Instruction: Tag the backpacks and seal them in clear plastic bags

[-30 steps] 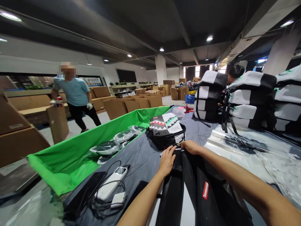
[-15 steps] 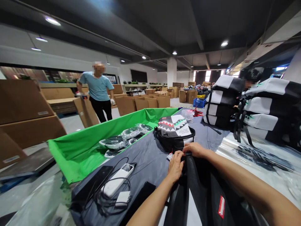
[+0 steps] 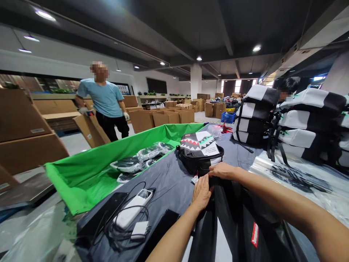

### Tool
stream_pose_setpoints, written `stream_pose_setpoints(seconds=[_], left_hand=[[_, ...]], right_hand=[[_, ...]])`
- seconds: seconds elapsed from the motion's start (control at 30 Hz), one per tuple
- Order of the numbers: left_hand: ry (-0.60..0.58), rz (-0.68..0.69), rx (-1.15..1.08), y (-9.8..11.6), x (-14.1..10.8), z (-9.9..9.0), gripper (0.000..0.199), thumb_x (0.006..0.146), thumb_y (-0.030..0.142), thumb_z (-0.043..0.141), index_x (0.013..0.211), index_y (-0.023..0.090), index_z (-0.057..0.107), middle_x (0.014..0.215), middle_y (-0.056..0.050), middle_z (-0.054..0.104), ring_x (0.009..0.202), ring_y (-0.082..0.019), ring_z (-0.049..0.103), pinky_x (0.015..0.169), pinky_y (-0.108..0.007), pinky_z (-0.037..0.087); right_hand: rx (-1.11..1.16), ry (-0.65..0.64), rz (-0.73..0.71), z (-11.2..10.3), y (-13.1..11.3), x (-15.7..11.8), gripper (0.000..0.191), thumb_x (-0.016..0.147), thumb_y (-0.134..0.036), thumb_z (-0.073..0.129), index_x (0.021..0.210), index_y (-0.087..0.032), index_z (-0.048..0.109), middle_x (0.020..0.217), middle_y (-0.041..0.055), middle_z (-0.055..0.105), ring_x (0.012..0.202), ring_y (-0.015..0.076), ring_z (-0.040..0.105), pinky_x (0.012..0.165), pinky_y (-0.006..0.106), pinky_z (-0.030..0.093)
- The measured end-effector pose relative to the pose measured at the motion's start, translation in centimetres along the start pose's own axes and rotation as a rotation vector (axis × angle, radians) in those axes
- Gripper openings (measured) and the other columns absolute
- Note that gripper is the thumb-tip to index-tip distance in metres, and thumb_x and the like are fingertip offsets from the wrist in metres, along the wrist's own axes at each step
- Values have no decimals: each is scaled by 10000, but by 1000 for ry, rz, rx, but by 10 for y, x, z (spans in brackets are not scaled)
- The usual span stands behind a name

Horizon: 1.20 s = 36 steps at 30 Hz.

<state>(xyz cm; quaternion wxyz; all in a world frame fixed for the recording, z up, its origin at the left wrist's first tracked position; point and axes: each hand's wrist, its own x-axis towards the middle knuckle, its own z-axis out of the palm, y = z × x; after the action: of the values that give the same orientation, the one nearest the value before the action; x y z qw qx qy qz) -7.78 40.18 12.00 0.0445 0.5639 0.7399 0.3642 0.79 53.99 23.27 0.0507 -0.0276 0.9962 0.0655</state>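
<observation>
A black backpack (image 3: 237, 222) with a white panel and a small red label lies directly in front of me. Both hands work close together at its far end. My left hand (image 3: 201, 193) has its fingers bent onto the fabric, closed on the edge. Beside it, my right hand (image 3: 222, 171) pinches the same end; the exact part gripped is hidden by the fingers. Just beyond them sits a grey, white and black bag (image 3: 200, 145) with a red and green shark-teeth print. A small white tag (image 3: 194, 179) hangs near my left fingertips.
Left on the grey cloth are a white power bank (image 3: 133, 209) with cables, a white charger (image 3: 140, 230) and a black phone (image 3: 166, 220). A green-lined bin (image 3: 89, 174) holds plastic-wrapped items. Stacked backpacks (image 3: 255, 116) stand right. A person (image 3: 102, 102) holds cardboard.
The view has shifted slightly, and the person in the blue shirt appears a little nearer. My right hand has moved slightly along the backpack's edge; both hands stay at its far end.
</observation>
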Motion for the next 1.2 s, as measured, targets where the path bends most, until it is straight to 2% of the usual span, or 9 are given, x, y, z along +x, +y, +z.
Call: stream_pose_setpoints(seconds=[0.1, 0.17, 0.33, 0.47, 0.57, 0.67, 0.83, 1.03, 1.2], left_hand=[[-5, 63, 95, 2, 3, -4, 502, 915, 164, 502, 1412, 225, 457, 1450, -89, 531, 1288, -273, 480, 1083, -463, 387], [-12, 75, 97, 4, 5, -7, 427, 942, 223, 524, 1366, 277, 500, 1417, -44, 568, 1219, -263, 516, 1030, -446, 424], [-15, 62, 60, 4, 6, -6, 392, 949, 282, 562, 1339, 252, 526, 1390, -55, 594, 1201, -283, 522, 1017, -473, 430], [-30, 43, -9, -3, 7, -2, 393, 941, 286, 559, 1333, 270, 552, 1401, -42, 598, 1239, -285, 526, 1052, -498, 423], [-83, 4, -91, -4, 19, -6, 356, 989, 276, 402, 1281, 273, 605, 1358, -34, 637, 1225, -245, 571, 1072, -469, 433], [-79, 15, -99, 13, 34, -9, 421, 1015, 314, 286, 1274, 241, 610, 1323, -63, 655, 1239, -223, 582, 1089, -427, 436], [-168, 351, 32, 46, 27, -2, 523, 919, 410, 543, 1393, 196, 492, 1425, -124, 561, 1333, -274, 505, 1143, -463, 393], [-66, 518, 137, 17, -26, -7, 524, 847, 253, 593, 1358, 234, 481, 1393, -114, 552, 1318, -297, 504, 1124, -501, 430], [-146, 449, 171, 27, -20, -17, 572, 793, 312, 665, 1333, 203, 511, 1356, -134, 546, 1266, -323, 511, 1104, -511, 432]], right_hand=[[-2, -15, -22, -6, 3, -5, 195, 917, -109, 517, 872, -168, 698, 863, 49, 649, 715, 152, 569, 641, 254, 374], [7, -27, -11, -9, 13, -32, 203, 914, -111, 522, 803, -172, 680, 839, 42, 640, 713, 155, 563, 646, 259, 374], [118, -24, 251, 2, 32, -166, 238, 930, -154, 487, 788, -185, 676, 807, 55, 635, 697, 164, 568, 635, 265, 378], [229, 108, 508, 24, 9, -237, 304, 965, -205, 411, 1027, -205, 708, 978, 96, 678, 844, 197, 637, 761, 296, 462], [303, 301, 714, 50, -15, -232, 377, 977, -264, 397, 1268, -208, 630, 1200, 134, 663, 1080, 251, 635, 931, 378, 490], [328, 515, 937, 78, -36, -197, 433, 993, -404, 421, 1328, -171, 567, 1271, 161, 643, 1182, 281, 604, 999, 434, 496], [58, 797, 914, 117, -71, -152, 434, 936, -431, 564, 1283, -171, 573, 1229, 169, 642, 1174, 318, 603, 1025, 503, 501], [-83, 777, 732, 140, -93, -166, 474, 913, -293, 601, 1365, -163, 544, 1280, 164, 642, 1253, 311, 574, 1066, 512, 498], [-88, 675, 712, 141, -104, -169, 471, 919, -268, 619, 1365, -128, 565, 1309, 176, 639, 1293, 307, 550, 1090, 487, 486]])
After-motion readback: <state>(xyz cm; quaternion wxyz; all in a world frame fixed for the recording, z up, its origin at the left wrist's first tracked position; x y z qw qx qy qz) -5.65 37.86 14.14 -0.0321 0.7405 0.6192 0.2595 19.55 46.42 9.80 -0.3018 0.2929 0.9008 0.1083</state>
